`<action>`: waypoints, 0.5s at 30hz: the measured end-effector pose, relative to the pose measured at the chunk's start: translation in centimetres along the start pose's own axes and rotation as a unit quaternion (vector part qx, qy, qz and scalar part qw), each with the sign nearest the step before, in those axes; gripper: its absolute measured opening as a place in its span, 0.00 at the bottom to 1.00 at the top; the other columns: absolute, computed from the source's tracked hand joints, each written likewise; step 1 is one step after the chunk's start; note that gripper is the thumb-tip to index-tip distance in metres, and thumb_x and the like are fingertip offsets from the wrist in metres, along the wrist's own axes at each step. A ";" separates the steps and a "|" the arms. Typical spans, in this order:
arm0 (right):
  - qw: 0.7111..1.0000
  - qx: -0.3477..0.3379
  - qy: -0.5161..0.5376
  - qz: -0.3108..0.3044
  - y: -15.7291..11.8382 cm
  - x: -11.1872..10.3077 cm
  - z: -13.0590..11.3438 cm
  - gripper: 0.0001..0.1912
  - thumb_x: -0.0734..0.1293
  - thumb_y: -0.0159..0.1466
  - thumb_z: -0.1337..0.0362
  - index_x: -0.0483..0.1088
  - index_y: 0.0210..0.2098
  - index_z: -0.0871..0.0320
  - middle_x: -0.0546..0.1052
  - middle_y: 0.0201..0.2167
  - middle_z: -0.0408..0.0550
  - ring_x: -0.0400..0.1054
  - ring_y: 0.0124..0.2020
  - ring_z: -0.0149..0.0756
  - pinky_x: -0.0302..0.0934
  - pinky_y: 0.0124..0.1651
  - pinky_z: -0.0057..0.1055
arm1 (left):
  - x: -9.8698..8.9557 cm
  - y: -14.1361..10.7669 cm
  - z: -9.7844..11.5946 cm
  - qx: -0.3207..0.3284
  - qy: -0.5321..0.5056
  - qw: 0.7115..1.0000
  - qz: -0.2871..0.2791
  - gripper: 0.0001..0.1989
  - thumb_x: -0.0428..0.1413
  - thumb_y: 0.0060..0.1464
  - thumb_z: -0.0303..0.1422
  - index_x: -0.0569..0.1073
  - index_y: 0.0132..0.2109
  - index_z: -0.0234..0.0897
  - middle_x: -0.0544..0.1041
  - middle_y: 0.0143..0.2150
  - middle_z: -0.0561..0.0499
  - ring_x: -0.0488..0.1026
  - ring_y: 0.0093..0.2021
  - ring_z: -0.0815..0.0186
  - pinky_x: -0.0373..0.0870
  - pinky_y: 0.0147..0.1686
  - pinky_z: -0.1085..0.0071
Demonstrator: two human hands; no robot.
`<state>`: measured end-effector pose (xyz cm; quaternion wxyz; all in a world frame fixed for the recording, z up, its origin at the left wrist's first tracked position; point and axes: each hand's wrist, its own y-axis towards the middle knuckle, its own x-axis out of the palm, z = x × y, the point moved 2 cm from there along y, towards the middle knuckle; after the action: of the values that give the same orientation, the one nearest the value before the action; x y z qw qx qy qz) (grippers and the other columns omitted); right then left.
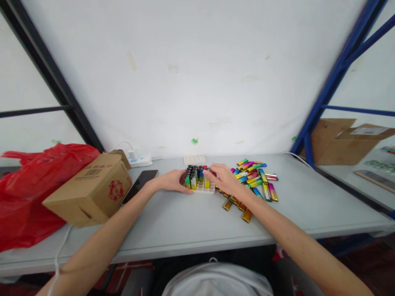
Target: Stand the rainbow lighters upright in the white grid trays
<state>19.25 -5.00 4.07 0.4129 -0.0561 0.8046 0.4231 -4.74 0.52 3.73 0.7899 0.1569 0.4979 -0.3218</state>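
Note:
A white slotted tray (203,190) sits on the table with several upright lighters (193,179) filling its left part, their black tops facing up. My left hand (174,181) curves round the tray's left end, thumb along the front edge and fingers behind. At the tray's right part, my right hand (224,177) has its thumb and fingers closed on a yellow lighter (207,179) standing over the slots. Right of the tray lies a loose pile of shiny multicoloured lighters (254,176), with gold ones (236,201) nearer me; my right forearm partly covers them.
A cardboard box (89,189) and a red plastic bag (40,185) take up the left side. A dark phone (140,185) lies beside the box, near a power strip (140,160). A second pale tray (194,159) rests against the wall. Blue shelf posts (333,82) stand right.

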 end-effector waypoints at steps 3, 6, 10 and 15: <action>1.000 0.014 -0.001 -0.011 0.0 0.3 -0.1 0.28 0.57 0.75 0.49 0.60 0.22 0.56 0.65 0.20 0.40 0.58 0.24 0.31 0.50 0.35 0.30 | 0.0 0.0 0.0 -0.006 0.002 1.000 -0.003 0.37 0.65 0.41 0.58 0.72 0.52 0.38 0.77 0.38 0.52 0.73 0.36 0.59 0.67 0.34 0.69; 0.998 0.042 -0.025 0.030 -0.1 0.7 0.3 0.28 0.57 0.75 0.48 0.63 0.23 0.56 0.69 0.22 0.42 0.60 0.25 0.32 0.50 0.35 0.30 | -0.1 -0.1 0.1 -0.010 0.007 1.000 -0.005 0.37 0.65 0.40 0.59 0.72 0.51 0.38 0.76 0.36 0.52 0.73 0.35 0.60 0.66 0.33 0.69; 0.995 0.064 -0.072 0.028 0.0 1.6 0.7 0.28 0.57 0.75 0.47 0.69 0.26 0.58 0.74 0.25 0.46 0.65 0.28 0.34 0.53 0.36 0.30 | -0.1 -0.1 0.2 -0.011 0.006 1.000 0.000 0.36 0.65 0.41 0.59 0.72 0.50 0.39 0.76 0.36 0.53 0.72 0.34 0.61 0.65 0.32 0.70; 0.988 0.053 -0.121 -0.074 0.4 2.3 0.4 0.27 0.57 0.75 0.48 0.76 0.33 0.60 0.79 0.31 0.50 0.71 0.32 0.36 0.57 0.38 0.30 | -0.1 -0.1 0.3 -0.018 0.012 1.000 -0.002 0.36 0.65 0.40 0.59 0.72 0.49 0.38 0.77 0.36 0.52 0.73 0.35 0.60 0.65 0.32 0.69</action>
<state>17.84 -3.85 2.57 0.5400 -0.0423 0.7634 0.3520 -4.67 0.34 3.94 0.7860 0.1458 0.5130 -0.3127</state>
